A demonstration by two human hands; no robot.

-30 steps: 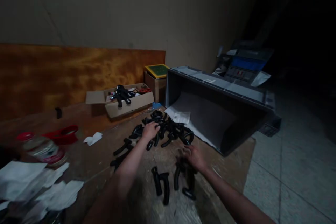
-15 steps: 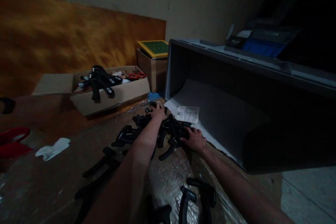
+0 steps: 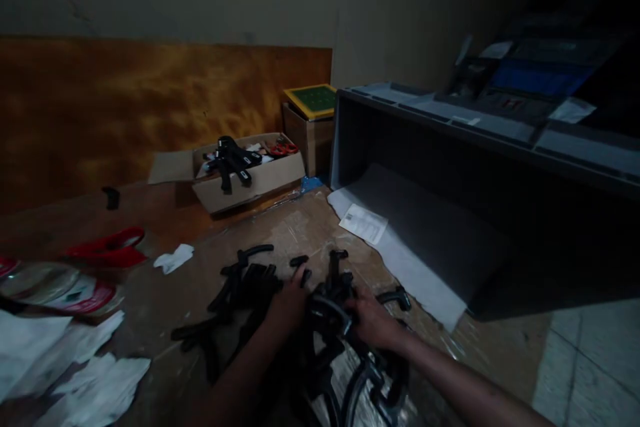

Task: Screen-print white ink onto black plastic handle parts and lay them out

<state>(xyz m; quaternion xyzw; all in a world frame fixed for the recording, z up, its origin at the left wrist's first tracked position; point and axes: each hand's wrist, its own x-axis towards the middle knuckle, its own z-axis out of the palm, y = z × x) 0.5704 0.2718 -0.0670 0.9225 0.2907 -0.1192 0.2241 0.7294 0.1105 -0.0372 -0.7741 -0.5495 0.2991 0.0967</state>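
Many black curved plastic handles [image 3: 327,310] lie in a loose heap between and around my hands. My left hand [image 3: 287,307] is curled against the heap's left side, its fingers partly hidden among the handles. From the right, my right hand [image 3: 373,320] grips at the same cluster, fingers bent round the pieces. More handles [image 3: 230,293] spread left of my left forearm. One handle [image 3: 397,297] lies just beyond my right hand. The pieces nearest me are dark and blurred.
A large grey bin [image 3: 425,120] lies on its side at right, with a paper label sheet [image 3: 364,223] at its mouth. An open cardboard box [image 3: 255,180] holds black tools and red-handled scissors. Red scissors [image 3: 113,250], a plastic bottle [image 3: 63,287] and white scraps [image 3: 100,387] lie left.
Both hands have drawn back toward me, bringing the cluster of handles away from the bin's mouth and into the nearer pieces. The view has turned left.
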